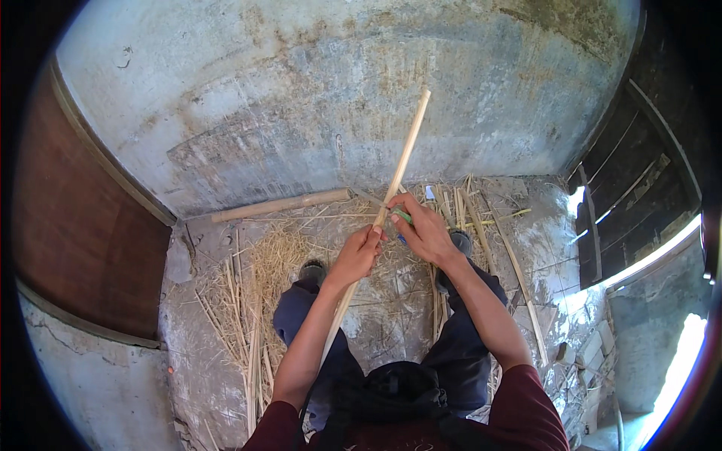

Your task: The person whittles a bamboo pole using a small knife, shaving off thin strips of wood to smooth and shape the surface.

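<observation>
A long pale bamboo strip (410,143) slants from between my legs up toward the wall. My left hand (359,255) is closed round its middle, the thumb lying along it. Just above, my right hand (425,229) grips a knife by its green handle (403,216). The narrow blade (366,197) points left and crosses the strip where my right fingers meet it. Whether the edge is cutting in cannot be made out. The strip's lower end passes behind my left forearm.
Pale shavings (274,259) are heaped by my left shoe (312,269). Cut strips lie along the left (256,353) and right (519,270). A thick bamboo pole (278,204) rests near the stained wall (316,105). Broken blocks (590,349) sit at the right, below dark boards (639,180).
</observation>
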Demonstrator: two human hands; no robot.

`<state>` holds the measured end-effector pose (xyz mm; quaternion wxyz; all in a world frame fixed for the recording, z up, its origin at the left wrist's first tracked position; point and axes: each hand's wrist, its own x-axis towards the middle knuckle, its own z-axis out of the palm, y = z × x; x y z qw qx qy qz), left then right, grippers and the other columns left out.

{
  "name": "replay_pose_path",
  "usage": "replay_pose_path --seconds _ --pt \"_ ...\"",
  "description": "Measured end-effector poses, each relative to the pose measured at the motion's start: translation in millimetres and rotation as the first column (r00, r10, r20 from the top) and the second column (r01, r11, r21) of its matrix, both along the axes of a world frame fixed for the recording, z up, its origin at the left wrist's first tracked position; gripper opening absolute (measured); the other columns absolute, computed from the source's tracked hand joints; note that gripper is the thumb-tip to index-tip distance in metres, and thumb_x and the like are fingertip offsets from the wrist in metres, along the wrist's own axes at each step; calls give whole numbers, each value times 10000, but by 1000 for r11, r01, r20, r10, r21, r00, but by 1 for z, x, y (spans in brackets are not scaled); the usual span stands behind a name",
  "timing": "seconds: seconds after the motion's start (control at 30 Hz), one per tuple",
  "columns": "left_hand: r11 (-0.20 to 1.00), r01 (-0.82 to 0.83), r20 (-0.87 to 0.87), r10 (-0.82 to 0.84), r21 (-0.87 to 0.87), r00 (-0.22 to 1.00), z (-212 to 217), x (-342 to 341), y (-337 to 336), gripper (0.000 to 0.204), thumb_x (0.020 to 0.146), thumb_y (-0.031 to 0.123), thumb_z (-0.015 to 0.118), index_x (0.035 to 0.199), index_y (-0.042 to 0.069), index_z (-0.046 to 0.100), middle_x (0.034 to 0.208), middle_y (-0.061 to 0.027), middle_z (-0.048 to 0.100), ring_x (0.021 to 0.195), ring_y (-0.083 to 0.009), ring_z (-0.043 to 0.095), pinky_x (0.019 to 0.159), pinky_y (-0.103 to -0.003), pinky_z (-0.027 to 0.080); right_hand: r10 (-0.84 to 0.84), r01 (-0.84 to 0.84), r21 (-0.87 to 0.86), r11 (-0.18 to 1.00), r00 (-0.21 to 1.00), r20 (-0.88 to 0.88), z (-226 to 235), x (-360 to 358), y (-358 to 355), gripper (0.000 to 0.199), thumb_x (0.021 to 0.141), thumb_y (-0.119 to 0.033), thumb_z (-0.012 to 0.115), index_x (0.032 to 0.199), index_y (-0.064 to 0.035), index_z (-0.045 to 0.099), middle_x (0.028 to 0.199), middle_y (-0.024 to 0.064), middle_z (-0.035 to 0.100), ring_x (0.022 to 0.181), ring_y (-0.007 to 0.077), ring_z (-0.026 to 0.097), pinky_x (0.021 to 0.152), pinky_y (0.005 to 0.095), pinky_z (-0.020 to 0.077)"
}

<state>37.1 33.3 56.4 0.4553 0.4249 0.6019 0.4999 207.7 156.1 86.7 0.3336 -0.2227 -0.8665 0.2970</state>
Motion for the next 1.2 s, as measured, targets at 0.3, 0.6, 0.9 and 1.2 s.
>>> replay_pose_path --seconds 0.3,0.6,0.9,1.2 --pt "980 59 384 19 -190 923 -7 -14 -9 307 1122 382 595 946 141 524 647 79 384 466 -48 365 409 -257 324 62 -62 -3 998 990 129 -14 -8 1 256 1032 -168 647 1277 -112 599 715 165 617 704 402 659 653 504 479" --pt "992 -26 62 33 -122 998 7 -20 -12 366 1049 420 725 954 83 621 593 51 468 462 -57 448 419 -277 387 34 -28 -56 998 993 110 -12 -19 -10 190 1093 -172 599 1265 -95 571 794 189 674 765 431 700 685 519 504" --pt "989 -130 -208 113 -71 972 -7 -37 7 471 1018 446 737 780 46 661 633 41 513 528 -82 456 480 -333 327 -10 16 -71 997 996 84 -13 -26 -5 249 1059 -152 623 1292 -104 552 730 167 639 690 394 680 661 499 486" --pt "982 -29 23 34 -187 999 -18 -43 11 387 994 345 709 815 3 698 594 -5 525 508 -121 499 465 -368 349 12 -4 -57 998 990 141 -14 -27 -5 234 1039 -131 626 1263 -80 579 770 185 645 728 424 679 673 503 494"
